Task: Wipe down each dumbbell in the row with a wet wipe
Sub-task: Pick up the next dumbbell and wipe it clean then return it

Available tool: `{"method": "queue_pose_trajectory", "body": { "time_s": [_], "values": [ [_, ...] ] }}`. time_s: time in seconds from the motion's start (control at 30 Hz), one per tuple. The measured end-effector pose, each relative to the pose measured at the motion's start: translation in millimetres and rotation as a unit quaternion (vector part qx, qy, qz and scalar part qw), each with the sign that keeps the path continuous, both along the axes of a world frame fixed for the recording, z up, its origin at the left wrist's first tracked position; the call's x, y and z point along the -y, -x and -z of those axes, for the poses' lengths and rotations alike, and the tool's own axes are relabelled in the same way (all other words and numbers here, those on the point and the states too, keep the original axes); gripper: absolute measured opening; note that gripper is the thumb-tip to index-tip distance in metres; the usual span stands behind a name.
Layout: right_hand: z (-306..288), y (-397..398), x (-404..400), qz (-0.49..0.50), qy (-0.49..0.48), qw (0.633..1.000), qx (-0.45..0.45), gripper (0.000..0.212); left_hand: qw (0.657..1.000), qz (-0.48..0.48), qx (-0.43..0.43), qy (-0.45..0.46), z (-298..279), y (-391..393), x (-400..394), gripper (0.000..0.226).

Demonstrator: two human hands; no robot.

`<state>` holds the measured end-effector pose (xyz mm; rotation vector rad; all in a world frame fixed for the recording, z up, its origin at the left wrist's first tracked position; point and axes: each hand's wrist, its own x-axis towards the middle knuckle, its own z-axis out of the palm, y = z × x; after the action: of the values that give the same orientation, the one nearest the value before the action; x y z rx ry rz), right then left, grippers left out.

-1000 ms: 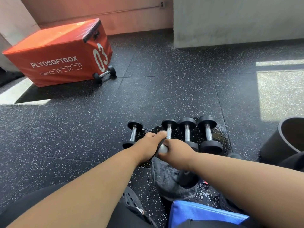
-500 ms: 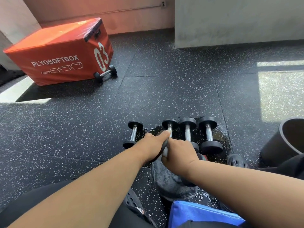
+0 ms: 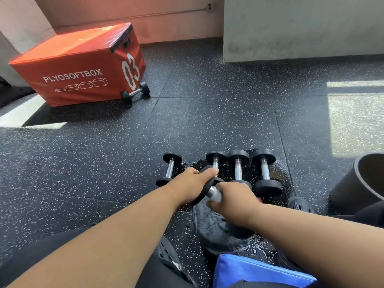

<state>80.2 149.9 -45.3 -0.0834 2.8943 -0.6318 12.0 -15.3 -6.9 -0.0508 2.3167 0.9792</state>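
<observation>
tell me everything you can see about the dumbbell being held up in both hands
The held dumbbell is small, with round black heads that look rubbery and a shiny metal handle. It is lifted off the floor and tilted, just in front of the row. The left hand curls over its far head; the right hand grips the handle. Its near head is largely hidden. No wipe is visible.

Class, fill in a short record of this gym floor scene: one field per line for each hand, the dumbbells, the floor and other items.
Left hand: grips the black end of the lifted dumbbell
Right hand: wraps its chrome handle
Dumbbells in row: four lying on the floor
Stray dumbbell: beside the orange box
Floor: black speckled rubber, wet around the row
Grey cloth: under the lifted dumbbell
</observation>
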Motion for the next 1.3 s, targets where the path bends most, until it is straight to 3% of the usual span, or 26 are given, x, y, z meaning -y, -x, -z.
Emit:
{"method": "queue_pose_trajectory", "body": {
  "time_s": [0.13, 0.3, 0.4, 0.57, 0.7, 0.87, 0.97, 1.17, 1.3],
  "values": [
    [-5.9, 3.1, -13.0, -0.013, 0.074, 0.992, 0.101, 0.028, 1.0, 0.004, 0.0, -0.002, -2.7, -2.5, 1.4, 0.097],
    [-9.7, 8.1, -26.4, -0.025, 0.053, 0.983, 0.175, 0.039, 1.0, 0.023, -0.005, -0.007, -7.0, -5.7, 0.2, 0.091],
    [-8.8, 9.6, -32.1, -0.042, 0.07, 0.975, 0.206, 0.035, 0.999, 0.037, -0.013, 0.004, -9.6, -7.1, -0.5, 0.091],
    [-7.4, 14.3, -41.0, -0.085, 0.1, 0.961, 0.245, 0.037, 0.998, 0.054, -0.016, -0.007, -10.8, -8.0, 3.1, 0.089],
    [-5.8, 14.4, -41.9, -0.087, 0.163, 0.95, 0.253, 0.044, 0.995, 0.09, -0.026, -0.018, -14.0, -7.9, 4.7, 0.102],
    [-14.7, 16.3, -27.4, -0.053, 0.279, 0.931, 0.228, 0.018, 0.992, 0.122, -0.031, -0.032, -19.0, -8.6, 2.6, 0.109],
    [-8.6, 17.1, -24.9, -0.032, 0.314, 0.916, 0.247, 0.014, 0.991, 0.125, -0.029, -0.035, -17.5, -7.0, 2.8, 0.112],
    [-15.2, 19.3, -35.9, -0.067, 0.216, 0.928, 0.295, 0.029, 0.986, 0.137, -0.005, -0.091, -23.4, -6.8, 4.8, 0.082],
    [-4.5, 16.3, -44.6, -0.116, 0.198, 0.906, 0.355, 0.038, 0.98, 0.174, -0.011, -0.091, -27.2, -4.3, 4.7, 0.086]
  ]
}}
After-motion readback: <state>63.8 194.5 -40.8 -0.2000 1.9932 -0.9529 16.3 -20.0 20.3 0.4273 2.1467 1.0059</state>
